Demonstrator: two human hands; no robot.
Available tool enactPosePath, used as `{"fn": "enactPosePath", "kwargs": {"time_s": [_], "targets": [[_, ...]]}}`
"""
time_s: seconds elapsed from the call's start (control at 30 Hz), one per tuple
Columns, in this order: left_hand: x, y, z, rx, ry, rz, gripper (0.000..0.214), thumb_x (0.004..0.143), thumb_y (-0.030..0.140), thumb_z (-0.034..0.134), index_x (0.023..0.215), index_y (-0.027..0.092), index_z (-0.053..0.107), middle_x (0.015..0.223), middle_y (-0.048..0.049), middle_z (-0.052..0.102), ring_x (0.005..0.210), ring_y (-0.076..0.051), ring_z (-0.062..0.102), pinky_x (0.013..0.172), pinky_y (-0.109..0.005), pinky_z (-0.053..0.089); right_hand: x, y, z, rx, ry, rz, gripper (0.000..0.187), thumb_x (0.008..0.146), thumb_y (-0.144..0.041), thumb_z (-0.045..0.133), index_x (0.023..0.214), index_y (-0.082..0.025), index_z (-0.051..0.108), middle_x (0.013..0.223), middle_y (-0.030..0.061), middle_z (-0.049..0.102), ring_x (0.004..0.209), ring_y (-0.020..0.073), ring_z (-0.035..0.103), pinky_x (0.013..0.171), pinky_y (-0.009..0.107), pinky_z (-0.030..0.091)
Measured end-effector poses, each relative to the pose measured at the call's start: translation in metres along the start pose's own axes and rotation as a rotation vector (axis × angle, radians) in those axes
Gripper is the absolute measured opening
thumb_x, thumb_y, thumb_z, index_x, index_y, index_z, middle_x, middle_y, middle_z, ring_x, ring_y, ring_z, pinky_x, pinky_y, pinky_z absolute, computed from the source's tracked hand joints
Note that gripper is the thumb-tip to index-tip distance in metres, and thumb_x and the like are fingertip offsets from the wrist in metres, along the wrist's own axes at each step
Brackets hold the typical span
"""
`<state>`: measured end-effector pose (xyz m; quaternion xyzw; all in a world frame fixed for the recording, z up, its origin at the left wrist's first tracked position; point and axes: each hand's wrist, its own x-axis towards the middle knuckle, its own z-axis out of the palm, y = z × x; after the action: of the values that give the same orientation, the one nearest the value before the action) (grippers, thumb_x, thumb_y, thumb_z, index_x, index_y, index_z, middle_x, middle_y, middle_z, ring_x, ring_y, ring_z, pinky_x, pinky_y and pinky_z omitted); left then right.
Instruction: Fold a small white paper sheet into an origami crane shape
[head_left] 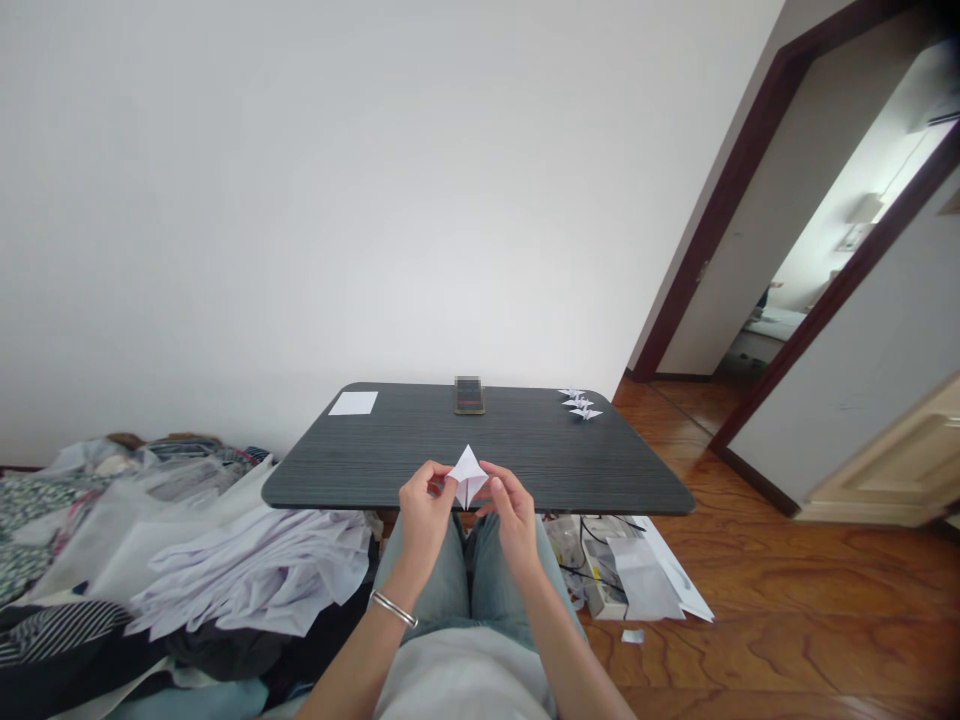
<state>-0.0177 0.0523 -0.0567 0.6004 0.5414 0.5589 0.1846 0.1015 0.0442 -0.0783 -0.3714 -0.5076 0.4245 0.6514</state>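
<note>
A white sheet of origami paper (468, 474), folded into a pointed diamond shape, is held up just over the near edge of the dark table (405, 440). My left hand (430, 500) pinches its left corner between thumb and fingers. On the other side, my right hand (510, 508) grips the right corner the same way. One tip points up, away from me, and a crease or slit runs down the lower half. Several folded white paper cranes (580, 404) stand in a row at the table's far right.
Flat white paper (353, 403) lies at the table's far left. A phone (469, 396) rests at the back centre against the wall. Clothes (255, 570) are heaped to the left. Right of my legs, a box with cables and papers (645, 575) sits on the wooden floor.
</note>
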Motion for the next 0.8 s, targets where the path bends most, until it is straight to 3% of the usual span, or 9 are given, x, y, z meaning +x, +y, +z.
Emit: {"fn": "enactPosePath", "kwargs": {"time_s": [0.2,0.33,0.57,0.8], "targets": [[-0.002,0.003,0.0,0.028,-0.023,0.018,0.007,0.072,0.017,0.052,0.069,0.017,0.059,0.063,0.001,0.061,0.056,-0.012,0.054,0.056,-0.023,0.042,0.003,0.001,0.0,0.013,-0.032,0.008,0.032,0.075,-0.037,0.057,0.101,-0.019,0.063,0.089,0.0062,0.069,0.066,0.0167,0.061,0.045,0.023,0.049],[-0.001,0.008,0.001,-0.014,-0.029,0.08,0.006,0.072,0.014,0.052,0.07,0.016,0.057,0.074,-0.0011,0.06,0.068,-0.014,0.056,0.057,-0.021,0.042,0.001,0.005,0.001,-0.029,0.009,-0.006,0.032,0.076,-0.033,0.057,0.103,-0.018,0.064,0.086,0.0062,0.069,0.064,0.0165,0.061,0.046,0.023,0.049],[-0.002,0.014,0.001,-0.024,-0.056,0.089,0.008,0.072,0.01,0.05,0.071,0.016,0.055,0.076,-0.001,0.057,0.07,-0.013,0.055,0.057,-0.021,0.042,-0.001,0.011,0.001,-0.166,0.003,-0.045,0.031,0.078,-0.029,0.057,0.107,-0.018,0.064,0.095,0.0074,0.069,0.07,0.0186,0.062,0.062,0.031,0.052],[0.0,0.01,0.0,-0.045,-0.073,0.085,0.009,0.073,0.009,0.05,0.071,0.016,0.054,0.081,-0.0021,0.058,0.074,-0.014,0.055,0.058,-0.022,0.042,0.002,0.011,0.001,-0.001,-0.03,-0.001,0.032,0.075,-0.028,0.061,0.106,-0.02,0.064,0.091,0.0059,0.069,0.069,0.0173,0.062,0.056,0.026,0.05]]}}
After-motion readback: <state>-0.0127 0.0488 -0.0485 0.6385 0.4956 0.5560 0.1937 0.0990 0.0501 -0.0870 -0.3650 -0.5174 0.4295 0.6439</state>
